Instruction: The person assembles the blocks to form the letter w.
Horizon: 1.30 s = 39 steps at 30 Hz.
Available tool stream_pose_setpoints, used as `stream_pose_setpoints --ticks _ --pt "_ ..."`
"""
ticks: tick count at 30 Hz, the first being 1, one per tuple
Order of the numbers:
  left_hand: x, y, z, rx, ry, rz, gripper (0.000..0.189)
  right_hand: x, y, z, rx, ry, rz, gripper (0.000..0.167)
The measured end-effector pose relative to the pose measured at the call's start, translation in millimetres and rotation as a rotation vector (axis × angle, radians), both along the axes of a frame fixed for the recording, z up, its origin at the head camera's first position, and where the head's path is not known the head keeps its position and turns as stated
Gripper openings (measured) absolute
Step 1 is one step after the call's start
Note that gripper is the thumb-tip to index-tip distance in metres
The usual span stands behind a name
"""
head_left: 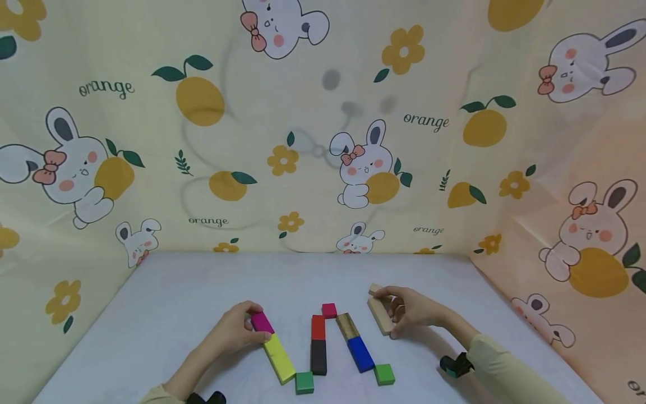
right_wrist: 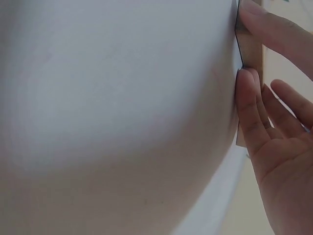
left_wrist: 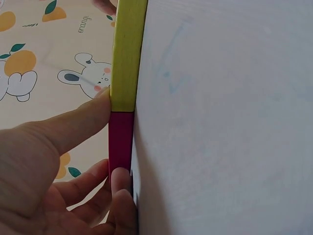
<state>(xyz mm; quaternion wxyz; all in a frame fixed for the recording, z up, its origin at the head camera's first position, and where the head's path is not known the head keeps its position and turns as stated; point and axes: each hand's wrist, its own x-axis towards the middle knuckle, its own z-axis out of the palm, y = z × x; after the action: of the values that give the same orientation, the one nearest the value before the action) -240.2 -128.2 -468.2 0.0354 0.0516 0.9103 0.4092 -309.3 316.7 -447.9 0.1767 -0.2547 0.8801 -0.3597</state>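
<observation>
My left hand [head_left: 233, 330] grips a magenta block [head_left: 262, 322], its thumb reaching the end of a yellow block [head_left: 279, 359] that lines up with it. In the left wrist view, the thumb presses the yellow block [left_wrist: 128, 54] beside the seam, while the fingers curl round the magenta block [left_wrist: 121, 139]. On the right, my right hand [head_left: 418, 308] holds a long plain wooden block [head_left: 377, 315] between thumb and fingers. A small plain wooden block [head_left: 373, 288] sits at its far end, partly behind the fingers. The right wrist view shows wooden pieces [right_wrist: 252, 49] mostly covered by the fingers.
Between the hands lie a red block [head_left: 318, 327], black block [head_left: 319, 357], pink cube [head_left: 329, 310], brown block [head_left: 346, 326] and blue block [head_left: 360, 354]. Green blocks [head_left: 304, 383] sit nearer. A patterned cloth [head_left: 303, 196] surrounds the white table [head_left: 227, 275].
</observation>
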Motion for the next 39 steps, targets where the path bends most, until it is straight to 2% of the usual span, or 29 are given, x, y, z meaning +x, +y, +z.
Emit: stream_pose_setpoints --ticks 5,15,19,23,32,39 --pt "-0.2 1.4 -0.1 0.001 0.006 -0.008 0.062 1.6 2.6 -1.7 -0.008 -0.009 -0.02 0.088" --pt "1.2 1.2 -0.2 -0.001 0.004 -0.011 0.061 4.4 3.8 -4.2 -0.028 -0.003 -0.007 0.088" --pt "2.6 -0.3 0.4 0.004 0.002 -0.011 0.061 5.6 2.6 -5.5 -0.031 0.031 -0.012 0.09" --pt "3.7 -2.0 2.3 0.01 0.002 -0.011 0.062 9.5 0.3 -2.1 -0.038 0.083 -0.063 0.094" --pt "3.5 -3.0 3.0 0.0 0.003 -0.009 0.062 33.7 -0.9 13.8 -0.132 0.124 -0.141 0.097" --pt "3.9 -0.1 3.4 0.012 0.007 -0.011 0.061 61.8 4.6 27.0 -0.164 0.154 -0.182 0.096"
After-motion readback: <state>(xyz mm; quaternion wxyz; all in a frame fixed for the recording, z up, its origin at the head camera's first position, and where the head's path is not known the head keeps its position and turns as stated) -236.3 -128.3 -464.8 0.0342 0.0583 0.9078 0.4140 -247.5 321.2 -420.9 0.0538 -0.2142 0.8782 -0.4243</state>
